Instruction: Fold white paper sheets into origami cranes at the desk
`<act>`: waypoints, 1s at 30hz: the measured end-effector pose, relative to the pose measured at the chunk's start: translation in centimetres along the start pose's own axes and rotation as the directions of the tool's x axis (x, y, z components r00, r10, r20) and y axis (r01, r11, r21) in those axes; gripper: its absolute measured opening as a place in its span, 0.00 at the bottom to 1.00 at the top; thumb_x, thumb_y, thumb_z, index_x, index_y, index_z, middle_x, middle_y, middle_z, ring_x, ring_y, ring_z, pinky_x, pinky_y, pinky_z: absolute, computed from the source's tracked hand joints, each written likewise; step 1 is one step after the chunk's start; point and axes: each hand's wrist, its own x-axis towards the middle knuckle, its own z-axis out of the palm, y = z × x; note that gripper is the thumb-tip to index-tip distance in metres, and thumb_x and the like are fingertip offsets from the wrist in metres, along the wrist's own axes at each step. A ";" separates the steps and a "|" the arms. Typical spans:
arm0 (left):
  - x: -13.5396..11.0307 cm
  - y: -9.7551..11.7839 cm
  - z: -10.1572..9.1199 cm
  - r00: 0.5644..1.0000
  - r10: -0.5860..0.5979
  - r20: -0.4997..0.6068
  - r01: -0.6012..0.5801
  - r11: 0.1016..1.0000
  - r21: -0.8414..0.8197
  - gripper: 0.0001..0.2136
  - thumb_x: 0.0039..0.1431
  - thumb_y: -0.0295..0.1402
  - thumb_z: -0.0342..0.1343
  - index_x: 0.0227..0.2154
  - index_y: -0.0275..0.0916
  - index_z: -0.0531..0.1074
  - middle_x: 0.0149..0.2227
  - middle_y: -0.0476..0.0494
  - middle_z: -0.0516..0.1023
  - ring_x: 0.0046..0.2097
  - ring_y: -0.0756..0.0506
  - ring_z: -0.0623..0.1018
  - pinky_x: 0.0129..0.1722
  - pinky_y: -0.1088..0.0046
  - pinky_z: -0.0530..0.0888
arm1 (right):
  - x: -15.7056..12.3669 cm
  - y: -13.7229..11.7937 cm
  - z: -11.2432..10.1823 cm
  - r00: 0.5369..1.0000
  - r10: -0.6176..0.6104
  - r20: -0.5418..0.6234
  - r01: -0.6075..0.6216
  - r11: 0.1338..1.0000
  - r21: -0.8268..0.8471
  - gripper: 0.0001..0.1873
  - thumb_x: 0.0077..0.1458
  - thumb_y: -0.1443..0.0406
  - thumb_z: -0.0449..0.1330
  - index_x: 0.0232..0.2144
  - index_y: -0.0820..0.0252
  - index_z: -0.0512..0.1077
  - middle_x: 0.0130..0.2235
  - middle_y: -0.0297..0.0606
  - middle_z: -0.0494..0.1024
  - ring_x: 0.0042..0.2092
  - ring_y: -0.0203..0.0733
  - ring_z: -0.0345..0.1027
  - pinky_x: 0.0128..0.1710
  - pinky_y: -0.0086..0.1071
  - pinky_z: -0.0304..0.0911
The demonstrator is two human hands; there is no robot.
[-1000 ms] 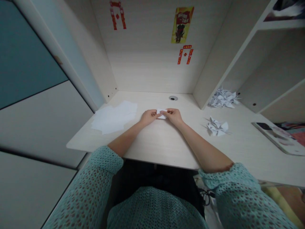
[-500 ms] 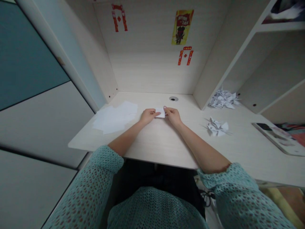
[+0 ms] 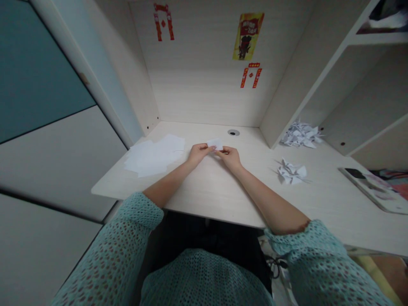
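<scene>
Between my hands is a small white piece of paper, held just above or on the pale desk; I cannot tell which. My left hand pinches its left side. My right hand grips it from the right, with the thumb at the near edge. The two thumbs nearly meet there, and the fingers hide the lower part of the paper. To the left of my left hand lie overlapping flat white paper sheets.
Right of my hands sits a small heap of folded white paper pieces. A larger heap stands behind it, by the upright panel. A phone lies far right. A round cable hole is at the back.
The paper has shifted slightly away from me, toward the back. My right hand's thumb has come down from its upper right corner to its near edge, close to my left thumb.
</scene>
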 end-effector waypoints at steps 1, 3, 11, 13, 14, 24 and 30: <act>0.0 -0.1 0.0 1.000 -0.003 0.003 0.003 1.000 -0.005 0.20 0.42 0.49 0.61 0.28 0.34 0.77 0.27 0.45 0.77 0.28 0.50 0.71 0.28 0.75 0.64 | 0.0 0.1 -0.1 1.000 -0.003 -0.009 0.003 1.000 -0.008 0.25 0.39 0.47 0.63 0.27 0.65 0.77 0.27 0.41 0.78 0.27 0.39 0.66 0.26 0.29 0.57; 0.1 -0.3 0.0 1.000 -0.006 0.003 0.006 1.000 -0.008 0.21 0.41 0.48 0.62 0.30 0.33 0.78 0.30 0.42 0.79 0.29 0.49 0.72 0.29 0.74 0.65 | 0.1 0.2 -0.2 1.000 -0.010 -0.020 0.010 1.000 -0.023 0.24 0.39 0.47 0.63 0.26 0.64 0.76 0.27 0.41 0.78 0.27 0.39 0.66 0.26 0.29 0.56; 0.5 -0.9 -0.2 0.999 -0.009 -0.045 0.013 0.997 0.078 0.19 0.40 0.48 0.63 0.24 0.34 0.77 0.23 0.47 0.76 0.25 0.51 0.69 0.25 0.76 0.62 | 0.3 0.3 -0.3 1.000 0.030 -0.005 -0.030 0.999 -0.038 0.25 0.37 0.46 0.64 0.21 0.65 0.76 0.21 0.37 0.74 0.23 0.35 0.59 0.23 0.29 0.50; 0.5 -0.9 -0.2 0.998 -0.012 -0.057 0.018 0.994 0.110 0.18 0.41 0.48 0.62 0.22 0.34 0.76 0.20 0.49 0.73 0.24 0.52 0.67 0.23 0.76 0.60 | 0.5 0.4 -0.3 0.999 0.038 0.015 -0.038 0.999 -0.022 0.24 0.37 0.46 0.64 0.21 0.64 0.76 0.21 0.36 0.74 0.23 0.35 0.59 0.23 0.29 0.50; 0.6 -0.9 -0.3 0.998 -0.014 -0.061 0.022 0.992 0.124 0.18 0.42 0.48 0.62 0.21 0.34 0.75 0.19 0.50 0.72 0.23 0.52 0.67 0.23 0.76 0.59 | 0.6 0.4 -0.3 0.999 0.042 0.026 -0.042 0.999 -0.012 0.24 0.37 0.46 0.64 0.22 0.64 0.76 0.21 0.36 0.74 0.23 0.35 0.59 0.23 0.29 0.50; 0.8 -0.8 -0.7 0.996 -0.028 -0.084 0.042 0.984 0.171 0.17 0.41 0.47 0.62 0.17 0.36 0.71 0.16 0.54 0.65 0.23 0.52 0.64 0.22 0.76 0.56 | 0.8 0.8 -0.6 0.988 0.048 0.148 -0.068 0.989 0.133 0.26 0.40 0.45 0.61 0.26 0.63 0.78 0.27 0.39 0.77 0.29 0.39 0.66 0.30 0.31 0.58; 0.6 -0.9 -0.9 0.998 -0.040 -0.047 0.045 0.993 0.112 0.18 0.41 0.48 0.62 0.17 0.35 0.72 0.17 0.53 0.66 0.23 0.53 0.64 0.23 0.76 0.57 | 0.7 0.6 -0.7 0.979 0.034 0.199 -0.069 0.983 0.168 0.27 0.42 0.43 0.58 0.25 0.62 0.77 0.28 0.41 0.78 0.30 0.39 0.67 0.33 0.33 0.60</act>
